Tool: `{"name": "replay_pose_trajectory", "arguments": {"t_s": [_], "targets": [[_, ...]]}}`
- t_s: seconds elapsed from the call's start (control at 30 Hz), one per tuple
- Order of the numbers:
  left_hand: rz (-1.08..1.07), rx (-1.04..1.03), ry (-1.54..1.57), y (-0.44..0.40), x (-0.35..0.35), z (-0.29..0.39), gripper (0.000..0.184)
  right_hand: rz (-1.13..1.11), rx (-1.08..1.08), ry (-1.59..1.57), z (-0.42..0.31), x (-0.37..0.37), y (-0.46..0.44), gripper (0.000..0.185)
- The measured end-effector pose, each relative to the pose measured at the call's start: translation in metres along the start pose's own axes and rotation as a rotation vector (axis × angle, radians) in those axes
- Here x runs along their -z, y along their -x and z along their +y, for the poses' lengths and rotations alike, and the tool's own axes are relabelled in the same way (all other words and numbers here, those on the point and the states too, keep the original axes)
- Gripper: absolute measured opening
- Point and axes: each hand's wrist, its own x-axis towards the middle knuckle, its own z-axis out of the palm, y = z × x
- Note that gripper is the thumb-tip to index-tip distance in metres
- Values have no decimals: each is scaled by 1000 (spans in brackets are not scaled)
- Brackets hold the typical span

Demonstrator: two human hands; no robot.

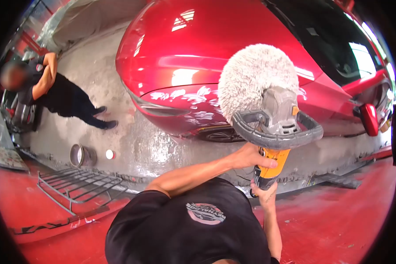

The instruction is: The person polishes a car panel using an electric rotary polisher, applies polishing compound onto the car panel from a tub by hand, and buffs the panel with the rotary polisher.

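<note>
Yellow and black, the rotary polisher is gripped in both hands: its body is wrapped by the left hand, and its rear end is clasped by the right hand, at five o'clock from the left. The grey bail handle is held by neither. At twelve o'clock from the hands, the shaggy wool pad is carried before the red car — whether the paint is touched cannot be told from this angle.

Towards eleven o'clock, the front fender is marked with white smears, probably polishing compound; at ten, the headlight is seen. The door mirror is set at two o'clock. Farther out at ten, a person in dark clothing is seen with arms folded; a bucket is placed at nine.

Buffing of the fender appears to be in hand, the smears not yet worked in. For the next move, the pad should be laid flat on them — pressure kept even, the headlight edge spared.
</note>
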Motion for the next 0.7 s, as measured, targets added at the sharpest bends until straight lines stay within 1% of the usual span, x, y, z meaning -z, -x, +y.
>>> {"name": "replay_pose_trajectory", "arguments": {"t_s": [0.07,0.1,0.13,0.2,0.23,0.27,0.33,0.37,0.4,0.47,0.5,0.53,0.63,0.7], "targets": [[36,16,28,18,13,6,78,72,58,114,6,-20,1,20],[71,-17,18,27,21,4,75,92,21,125,9,-29,4,16],[64,-10,27,38,25,5,75,101,12,126,6,-39,4,16],[236,129,283,60,32,10,68,116,84,260,0,-57,2,17],[243,62,303,69,40,-4,63,49,23,269,8,-59,-1,20],[236,72,304,80,46,-7,63,57,16,263,7,-65,0,20],[329,138,404,107,59,-14,64,-50,63,397,3,-82,2,26],[415,150,440,120,63,-18,61,-81,46,417,-1,-90,3,31],[407,167,444,130,68,-22,61,-70,32,411,1,-96,1,31],[580,174,513,146,74,-27,55,-162,-5,565,5,-107,-5,34],[598,165,527,152,79,-35,51,-198,-43,601,3,-111,-7,35],[608,169,533,155,82,-39,51,-208,-51,603,3,-112,-9,35],[634,171,587,157,88,-46,56,-235,-26,640,8,-111,-17,32],[579,170,595,153,85,-51,58,-240,-14,657,15,-101,-23,32]]}}
